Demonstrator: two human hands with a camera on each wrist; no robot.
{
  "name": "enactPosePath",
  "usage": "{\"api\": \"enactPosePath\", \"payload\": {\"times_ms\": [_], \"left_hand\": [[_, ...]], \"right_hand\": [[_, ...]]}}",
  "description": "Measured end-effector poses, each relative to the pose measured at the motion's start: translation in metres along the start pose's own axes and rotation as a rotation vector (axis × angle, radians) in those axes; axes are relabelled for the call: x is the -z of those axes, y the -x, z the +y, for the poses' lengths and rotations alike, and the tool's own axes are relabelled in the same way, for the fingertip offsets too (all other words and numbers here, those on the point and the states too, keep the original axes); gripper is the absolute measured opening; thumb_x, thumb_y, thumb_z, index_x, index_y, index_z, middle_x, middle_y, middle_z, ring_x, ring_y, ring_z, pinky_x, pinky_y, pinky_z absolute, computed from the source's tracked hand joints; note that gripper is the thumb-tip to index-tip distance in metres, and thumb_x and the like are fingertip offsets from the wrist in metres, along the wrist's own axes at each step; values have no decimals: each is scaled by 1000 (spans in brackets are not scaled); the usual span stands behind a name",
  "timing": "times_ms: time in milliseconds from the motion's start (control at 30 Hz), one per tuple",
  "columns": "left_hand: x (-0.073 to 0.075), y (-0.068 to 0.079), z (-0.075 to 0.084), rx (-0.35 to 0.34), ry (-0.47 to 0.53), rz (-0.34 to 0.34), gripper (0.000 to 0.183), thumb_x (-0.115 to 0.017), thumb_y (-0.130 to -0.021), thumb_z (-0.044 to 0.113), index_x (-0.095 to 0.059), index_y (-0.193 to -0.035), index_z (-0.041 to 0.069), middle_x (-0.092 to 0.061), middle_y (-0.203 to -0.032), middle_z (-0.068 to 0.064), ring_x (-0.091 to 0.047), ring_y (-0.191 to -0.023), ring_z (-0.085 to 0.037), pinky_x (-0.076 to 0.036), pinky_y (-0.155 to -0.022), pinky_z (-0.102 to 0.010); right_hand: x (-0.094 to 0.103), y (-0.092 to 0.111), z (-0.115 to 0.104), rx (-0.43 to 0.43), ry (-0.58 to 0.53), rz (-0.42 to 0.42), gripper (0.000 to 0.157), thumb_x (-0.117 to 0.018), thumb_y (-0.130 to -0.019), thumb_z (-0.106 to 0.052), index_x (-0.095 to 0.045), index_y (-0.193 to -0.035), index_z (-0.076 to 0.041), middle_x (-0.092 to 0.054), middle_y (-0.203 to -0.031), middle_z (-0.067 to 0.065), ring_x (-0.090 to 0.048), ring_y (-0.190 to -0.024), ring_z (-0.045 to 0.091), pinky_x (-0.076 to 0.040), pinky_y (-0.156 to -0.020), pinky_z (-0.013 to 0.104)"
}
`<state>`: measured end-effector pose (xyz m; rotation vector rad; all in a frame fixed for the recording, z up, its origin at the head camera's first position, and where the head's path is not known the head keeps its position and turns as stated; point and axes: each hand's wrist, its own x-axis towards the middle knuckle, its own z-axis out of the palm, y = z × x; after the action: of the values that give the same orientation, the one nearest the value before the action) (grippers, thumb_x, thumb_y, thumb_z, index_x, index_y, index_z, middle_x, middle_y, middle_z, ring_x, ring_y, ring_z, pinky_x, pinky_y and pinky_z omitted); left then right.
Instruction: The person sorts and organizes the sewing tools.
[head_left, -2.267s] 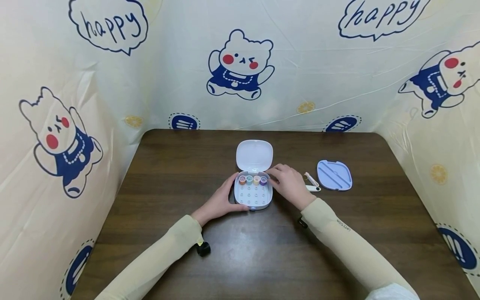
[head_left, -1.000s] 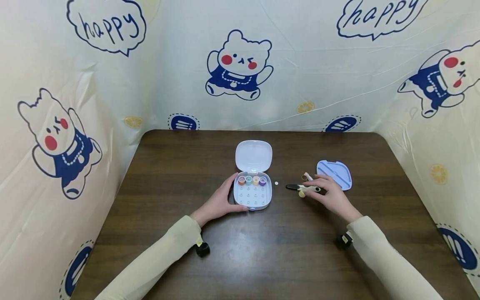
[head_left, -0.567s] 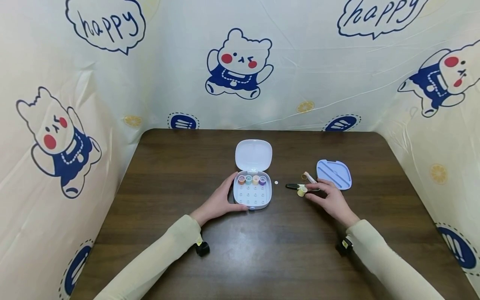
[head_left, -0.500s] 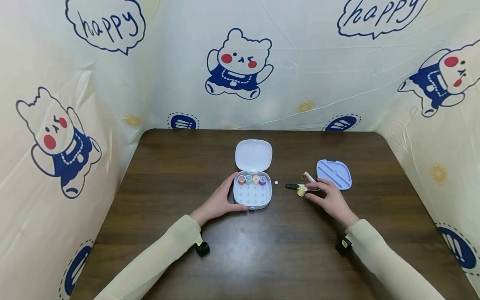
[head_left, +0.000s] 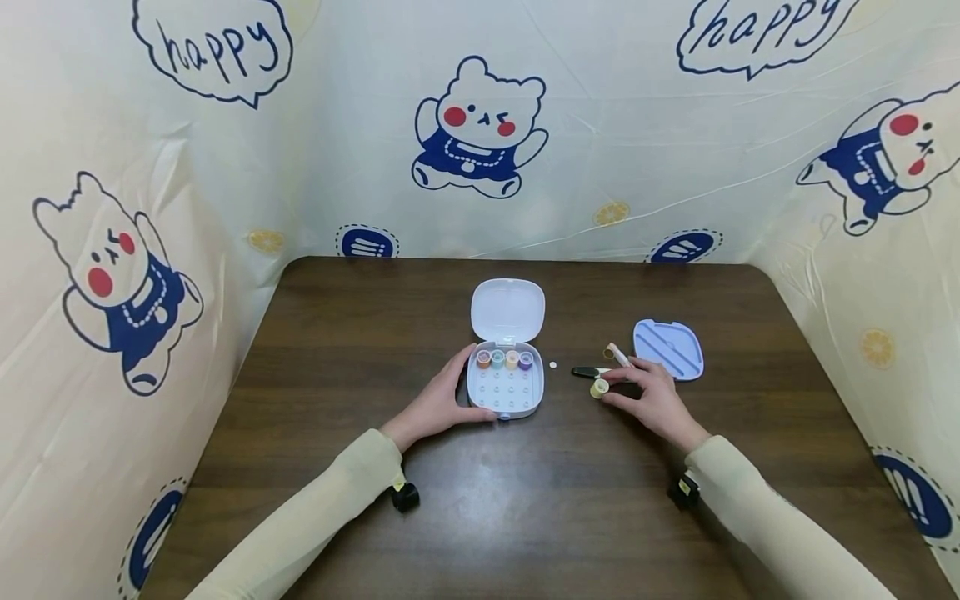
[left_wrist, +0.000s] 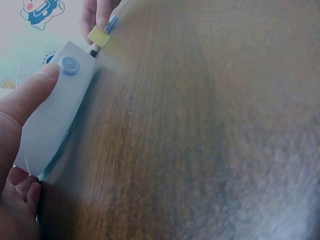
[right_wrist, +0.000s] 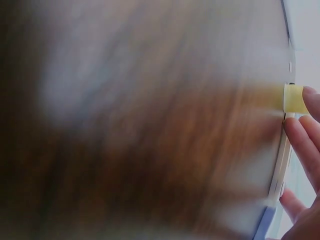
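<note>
In the head view my left hand (head_left: pixel 442 400) grips the left side of an open white sewing box (head_left: pixel 506 393), thumb along its front edge by the latch. The left wrist view shows that thumb beside the round blue latch (left_wrist: pixel 69 65). Several coloured thread spools (head_left: pixel 498 359) stand in the box's back row, with small pegs in front of them. My right hand (head_left: pixel 651 398) pinches a small yellow thread spool (head_left: pixel 599 388) between thumb and finger, close over the table. In the right wrist view the thumb lies against the yellow spool (right_wrist: pixel 294 98).
A small white round piece (head_left: pixel 553 365) lies right of the box. Black-handled scissors or snips (head_left: pixel 587 372) lie partly under the right hand. Behind them is a pale stick-like tube (head_left: pixel 618 354). A blue-lilac tray insert (head_left: pixel 669 350) lies further right. The box lid (head_left: pixel 508 310) stands open behind.
My right hand has left the box's right side and gone right, towards the scissors. The yellow spool in its fingers has shifted slightly left and forward-facing. The left hand stays on the box.
</note>
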<state>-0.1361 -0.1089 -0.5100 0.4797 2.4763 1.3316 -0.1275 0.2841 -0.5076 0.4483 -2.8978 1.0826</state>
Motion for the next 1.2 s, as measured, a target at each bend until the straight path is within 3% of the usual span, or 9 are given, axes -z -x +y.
{"api": "enactPosePath", "payload": {"times_ms": [367, 533, 767, 1000, 1200], "left_hand": [[0, -1, 1, 0, -4, -1, 123, -93, -77, 46, -16, -168, 15, -26, -170, -7, -28, -155, -25, -26, -124, -48], [1, -1, 0, -8, 4, 1, 123, -93, -77, 46, -16, -168, 15, -26, -170, -8, -28, -155, -26, -26, -124, -49], [1, 0, -1, -11, 2, -2, 124, -93, -76, 47, -17, -167, 15, -26, -170, -7, -28, -155, -25, -26, -124, -48], [1, 0, -2, 2, 6, -4, 125, -93, -75, 51, -16, -168, 18, -25, -170, -5, -28, -155, -23, -26, -124, -47], [1, 0, -2, -8, 5, -1, 125, -93, -76, 50, -16, -168, 16, -26, -170, -6, -28, -155, -24, -27, -124, -49]], "right_hand": [[0, -3, -8, -54, 18, -19, 27, -86, -87, -21, -80, -112, -13, -70, -125, 21, -38, -143, 48, -16, -113, 71], [0, -5, -10, -51, 24, -7, 25, -85, -88, -22, -80, -110, -11, -69, -123, 23, -41, -140, 49, -17, -112, 71], [2, -7, -14, -55, 18, 9, 25, -85, -88, -20, -80, -111, -10, -74, -117, 19, -42, -141, 46, -11, -116, 73], [3, -13, -22, -32, 10, 17, 24, -84, -89, -21, -80, -111, -12, -60, -142, 26, -41, -142, 45, -9, -119, 72], [1, -20, -33, -5, -1, 35, 24, -85, -89, -22, -81, -110, -12, -63, -137, 26, -40, -143, 43, -7, -120, 71]]}}
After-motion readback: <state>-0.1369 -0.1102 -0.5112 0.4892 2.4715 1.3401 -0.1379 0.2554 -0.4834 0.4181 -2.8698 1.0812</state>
